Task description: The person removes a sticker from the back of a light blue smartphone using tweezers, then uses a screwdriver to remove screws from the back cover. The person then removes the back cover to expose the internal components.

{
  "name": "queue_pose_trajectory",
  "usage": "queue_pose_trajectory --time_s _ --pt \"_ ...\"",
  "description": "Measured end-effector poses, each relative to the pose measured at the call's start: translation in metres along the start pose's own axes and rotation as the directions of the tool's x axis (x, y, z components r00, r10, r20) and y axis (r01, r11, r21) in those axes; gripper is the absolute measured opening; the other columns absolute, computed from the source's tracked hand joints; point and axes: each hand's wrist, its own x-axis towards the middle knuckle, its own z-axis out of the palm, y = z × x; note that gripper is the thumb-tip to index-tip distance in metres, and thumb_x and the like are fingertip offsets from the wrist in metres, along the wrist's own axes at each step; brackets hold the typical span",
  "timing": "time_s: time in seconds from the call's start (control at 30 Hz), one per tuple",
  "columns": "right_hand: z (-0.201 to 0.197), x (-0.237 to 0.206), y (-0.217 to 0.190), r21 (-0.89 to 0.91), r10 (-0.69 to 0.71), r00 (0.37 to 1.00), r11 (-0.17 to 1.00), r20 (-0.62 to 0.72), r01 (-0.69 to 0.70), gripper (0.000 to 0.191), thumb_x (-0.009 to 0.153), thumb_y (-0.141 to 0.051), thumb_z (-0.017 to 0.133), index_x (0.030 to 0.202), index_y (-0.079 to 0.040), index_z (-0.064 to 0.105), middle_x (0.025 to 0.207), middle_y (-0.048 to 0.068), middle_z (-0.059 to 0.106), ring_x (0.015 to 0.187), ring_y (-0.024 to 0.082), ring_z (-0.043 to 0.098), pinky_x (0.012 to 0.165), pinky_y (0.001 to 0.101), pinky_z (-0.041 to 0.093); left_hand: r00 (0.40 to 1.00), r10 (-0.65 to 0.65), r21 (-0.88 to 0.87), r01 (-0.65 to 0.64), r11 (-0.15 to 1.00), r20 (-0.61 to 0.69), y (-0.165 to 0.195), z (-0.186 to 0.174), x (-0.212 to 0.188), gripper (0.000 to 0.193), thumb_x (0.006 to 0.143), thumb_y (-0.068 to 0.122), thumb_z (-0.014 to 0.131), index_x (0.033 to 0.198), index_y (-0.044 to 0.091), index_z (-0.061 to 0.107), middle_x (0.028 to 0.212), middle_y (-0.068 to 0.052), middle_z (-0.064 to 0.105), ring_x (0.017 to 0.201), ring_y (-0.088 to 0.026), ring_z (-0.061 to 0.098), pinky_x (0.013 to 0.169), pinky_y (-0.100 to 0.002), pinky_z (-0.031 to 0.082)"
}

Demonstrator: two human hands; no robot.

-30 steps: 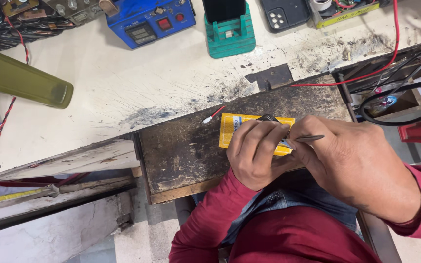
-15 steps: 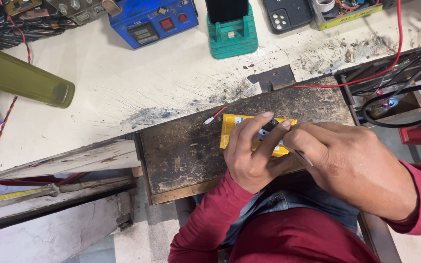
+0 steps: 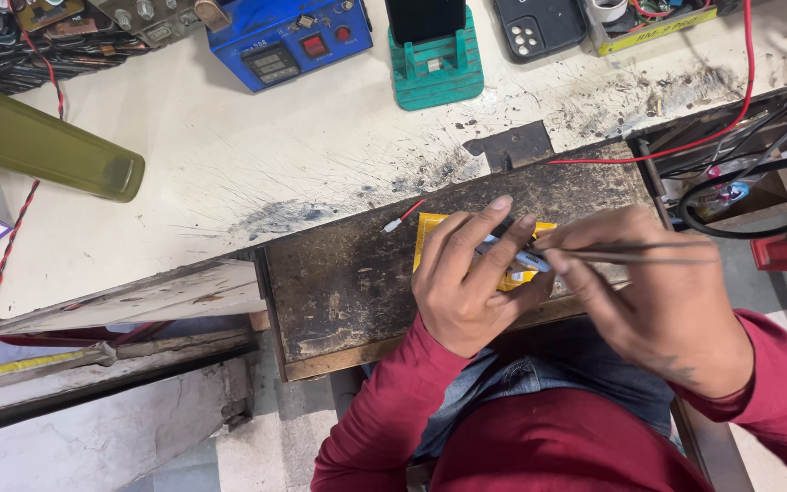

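Observation:
A flat yellow battery pack (image 3: pixel 432 233) with a short red-and-white lead lies on a dark worn board (image 3: pixel 348 273). My left hand (image 3: pixel 468 278) presses down on the pack, fingers spread over it and a small dark-and-white strip at its upper edge. My right hand (image 3: pixel 653 296) grips thin metal tweezers (image 3: pixel 635 252), their tips at that strip between my left fingers. Much of the pack is hidden under my hands.
Along the far edge of the scuffed white bench (image 3: pixel 257 155) stand a blue bench power unit (image 3: pixel 289 41), a green phone stand (image 3: pixel 434 68) and a dark phone (image 3: pixel 539 27). A green cylinder (image 3: pixel 43 146) lies left. Red and black cables (image 3: pixel 740 109) run at right.
My right hand has turned the tweezers from pointing right to lying across toward the left fingers, and both hands have shifted slightly on the pack.

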Motion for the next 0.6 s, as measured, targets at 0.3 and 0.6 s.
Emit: queue_pose_trajectory --time_s 0.3,0.6 --pt "0.012 -0.031 0.014 0.404 0.268 0.958 0.891 -0.098 -0.208 0.018 0.101 0.002 0.062 0.111 0.005 0.047 0.101 0.017 0.071 0.101 0.021 0.076 0.085 0.0291 0.063 1.0 0.013 0.027 -0.013 1.0 -0.022 0.002 0.0 -0.001 0.056 0.077 0.021 0.093 0.129 0.015 0.071 0.139 -0.004 0.061 0.114 -0.031 0.065 0.103 -0.041 0.058" --pt "-0.003 -0.018 0.005 0.151 0.344 0.939 0.927 0.017 -0.343 0.02 0.094 -0.007 0.07 0.102 0.005 0.056 0.088 0.011 0.073 0.083 0.015 0.077 0.066 0.0256 0.06 0.999 0.032 0.006 -0.032 0.999 -0.013 0.003 0.0 -0.004 0.056 0.076 0.019 0.093 0.128 0.013 0.072 0.14 -0.005 0.06 0.115 -0.028 0.066 0.101 -0.04 0.058"
